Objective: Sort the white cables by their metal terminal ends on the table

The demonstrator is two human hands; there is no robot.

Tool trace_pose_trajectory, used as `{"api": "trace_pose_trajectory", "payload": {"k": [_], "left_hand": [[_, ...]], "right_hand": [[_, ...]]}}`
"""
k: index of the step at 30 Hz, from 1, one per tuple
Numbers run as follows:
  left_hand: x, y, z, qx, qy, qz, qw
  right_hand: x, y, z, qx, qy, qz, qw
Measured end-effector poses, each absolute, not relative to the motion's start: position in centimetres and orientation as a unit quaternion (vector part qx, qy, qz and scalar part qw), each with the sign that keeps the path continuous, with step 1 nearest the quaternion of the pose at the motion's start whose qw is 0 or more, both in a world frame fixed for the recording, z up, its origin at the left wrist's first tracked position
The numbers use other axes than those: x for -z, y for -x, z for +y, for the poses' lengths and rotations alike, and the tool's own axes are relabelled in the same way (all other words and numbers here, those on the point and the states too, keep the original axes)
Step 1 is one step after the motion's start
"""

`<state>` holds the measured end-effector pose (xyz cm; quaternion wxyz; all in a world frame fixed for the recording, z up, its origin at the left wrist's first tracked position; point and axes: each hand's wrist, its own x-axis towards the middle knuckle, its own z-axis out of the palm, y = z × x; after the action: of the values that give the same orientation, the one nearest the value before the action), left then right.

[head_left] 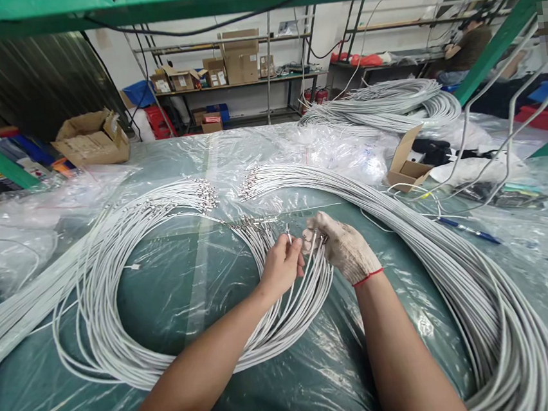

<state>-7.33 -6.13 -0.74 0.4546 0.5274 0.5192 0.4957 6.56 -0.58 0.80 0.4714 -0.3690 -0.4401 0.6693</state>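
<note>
My bare left hand (282, 264) is closed in a pinch on a thin grey cable end (288, 232) that sticks up between its fingers. My right hand (343, 245), in a white knit glove with a red cuff, is closed around several cable ends just to the right, almost touching the left hand. Both hands hover over a coiled bundle of grey cables (123, 349) lying on the green table. A second, thicker bundle of grey cables (481, 302) sweeps from the table's middle round to the lower right. Metal connector tips (205, 193) fan out at the bundles' far ends.
Clear plastic sheeting (28, 222) covers the table. A small open cardboard box (406, 164) and a blue pen (468, 231) lie to the right. Another cable coil (385, 104) sits at the back. Shelves with cartons (236, 64) line the far wall. A person (469, 48) sits at the far right.
</note>
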Motion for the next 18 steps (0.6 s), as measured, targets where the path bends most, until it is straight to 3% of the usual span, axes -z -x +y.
{"api": "trace_pose_trajectory", "payload": {"k": [8, 18], "left_hand": [[0.1, 7.2, -6.3, -0.477, -0.506, 0.44, 0.568], [0.0, 7.2, -6.4, -0.441, -0.503, 0.401, 0.626]], "right_hand": [[-2.2, -6.8, -1.1, -0.573, 0.389, -0.563, 0.45], [-2.2, -6.7, -1.3, -0.611, 0.397, -0.533, 0.429]]}}
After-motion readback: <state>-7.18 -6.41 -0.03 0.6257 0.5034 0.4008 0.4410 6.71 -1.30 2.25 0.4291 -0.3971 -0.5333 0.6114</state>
